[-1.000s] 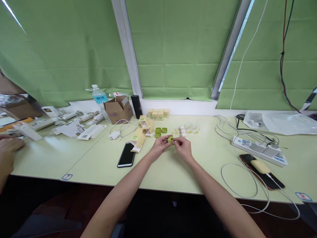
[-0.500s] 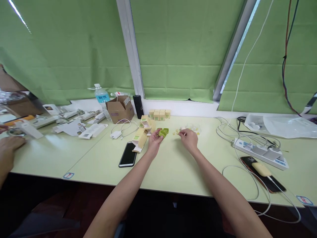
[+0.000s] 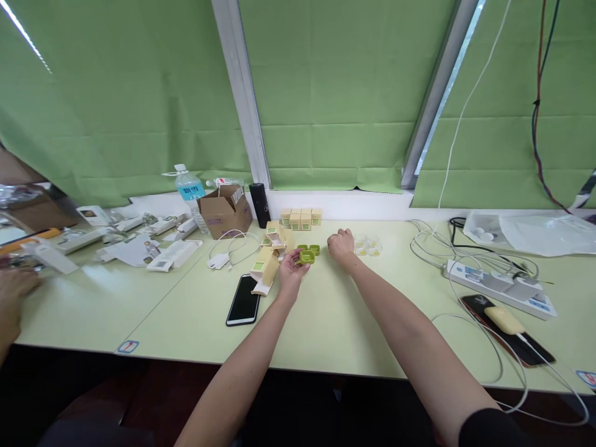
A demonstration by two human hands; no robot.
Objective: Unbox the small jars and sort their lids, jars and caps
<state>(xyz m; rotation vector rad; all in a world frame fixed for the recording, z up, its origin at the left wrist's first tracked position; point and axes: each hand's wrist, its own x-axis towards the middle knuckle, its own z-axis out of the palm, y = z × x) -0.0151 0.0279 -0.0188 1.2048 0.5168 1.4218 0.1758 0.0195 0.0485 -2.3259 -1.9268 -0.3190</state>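
My left hand (image 3: 292, 267) grips a small green open case (image 3: 307, 257), its two hollow halves spread apart and facing up. To the right of it, my right hand (image 3: 341, 247) is closed with its knuckles up, low over the table. Its fingertips are hidden, so what they hold cannot be made out. Beside the right hand lies a clear plastic tray (image 3: 367, 245) with yellow bits in its hollows. Just left of my left hand are cream cardboard boxes with green labels, among them an open-flapped box (image 3: 264, 267) that overlaps a phone (image 3: 243, 300).
Several small cream boxes (image 3: 301, 218) line the wall behind. A brown carton (image 3: 226, 211), a black cylinder (image 3: 259, 205) and a water bottle (image 3: 190, 189) stand back left. Cables, a power strip (image 3: 500, 289) and another phone (image 3: 507, 329) lie right. Another person's hand (image 3: 18, 288) is far left.
My right hand has shifted left and turned knuckles up, covering the place where small yellow-green pieces lay. My left hand has tilted the green case so its hollows show more.
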